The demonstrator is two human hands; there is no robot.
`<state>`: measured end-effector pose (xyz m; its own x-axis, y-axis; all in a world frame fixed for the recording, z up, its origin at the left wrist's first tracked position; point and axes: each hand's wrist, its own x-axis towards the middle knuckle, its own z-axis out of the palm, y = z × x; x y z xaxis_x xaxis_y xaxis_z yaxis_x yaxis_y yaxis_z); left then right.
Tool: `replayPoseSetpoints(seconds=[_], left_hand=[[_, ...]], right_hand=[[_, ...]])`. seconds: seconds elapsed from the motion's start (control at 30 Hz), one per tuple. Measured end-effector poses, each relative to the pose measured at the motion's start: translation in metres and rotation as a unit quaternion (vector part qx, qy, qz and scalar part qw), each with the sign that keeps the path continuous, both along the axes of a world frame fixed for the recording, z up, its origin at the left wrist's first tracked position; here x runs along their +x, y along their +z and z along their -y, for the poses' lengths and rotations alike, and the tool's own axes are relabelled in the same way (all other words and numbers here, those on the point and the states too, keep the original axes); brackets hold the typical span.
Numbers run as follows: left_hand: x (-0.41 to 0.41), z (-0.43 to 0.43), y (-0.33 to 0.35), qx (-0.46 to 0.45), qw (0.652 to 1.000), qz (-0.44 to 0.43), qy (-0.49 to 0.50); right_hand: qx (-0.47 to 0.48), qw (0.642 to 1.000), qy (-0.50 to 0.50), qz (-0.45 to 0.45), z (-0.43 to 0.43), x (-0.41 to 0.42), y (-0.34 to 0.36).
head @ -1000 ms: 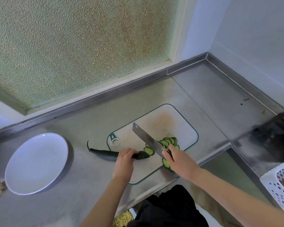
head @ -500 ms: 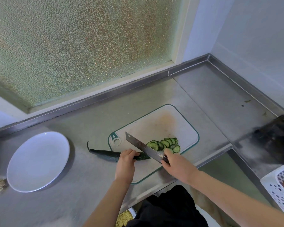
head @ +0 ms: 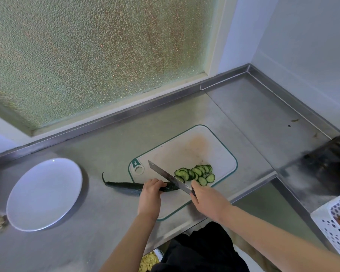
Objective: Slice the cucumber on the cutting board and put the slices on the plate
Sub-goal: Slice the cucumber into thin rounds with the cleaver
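While the left hand [head: 150, 195] curls over the cucumber [head: 126, 187] and pins it down, the right hand [head: 206, 201] is wrapped round the handle of the knife [head: 165, 175], with the blade set edge-down at the cucumber's cut end. The cucumber's long axis runs from 9 o'clock to 3 o'clock. Its thin stalk end lies out on the bare bench [head: 106, 146] at 9 o'clock, and its cut end rests on the cutting board [head: 185, 146] at 3 o'clock. The left hand grips it just where it crosses the board's near left edge. The blade crosses that axis, tip toward 10 o'clock and handle toward 4 o'clock, just beside the left fingertips on their 3 o'clock side. This narrow gap is what the next cut turns on: I judge the left hand must draw back toward 9 o'clock along the cucumber before each stroke. The finished slices [head: 196, 172] lie overlapped in a row on the board at about 2 o'clock from the blade, touching one another and nearer the right hand. More than half of the cucumber looks uncut. The plate [head: 44, 193] sits on the bench well apart at 9 o'clock, nearer the left hand, and no slices are on it yet.
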<state>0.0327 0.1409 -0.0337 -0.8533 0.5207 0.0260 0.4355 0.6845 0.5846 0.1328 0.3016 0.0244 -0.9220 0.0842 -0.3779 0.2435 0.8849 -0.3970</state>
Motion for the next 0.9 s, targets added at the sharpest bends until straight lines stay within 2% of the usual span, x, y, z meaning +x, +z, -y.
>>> replayPoseSetpoints(seconds=[0.27,0.9], left_hand=[[0.0,0.0,-0.001,-0.002,1.0,0.015,-0.002],[0.001,0.001,-0.001,0.008,1.0,0.007,0.001]], right_hand=[[-0.028,0.999,-0.011,0.024,0.009,-0.021,-0.017],[-0.084,0.994,-0.072,-0.002,-0.005,-0.012,-0.012]])
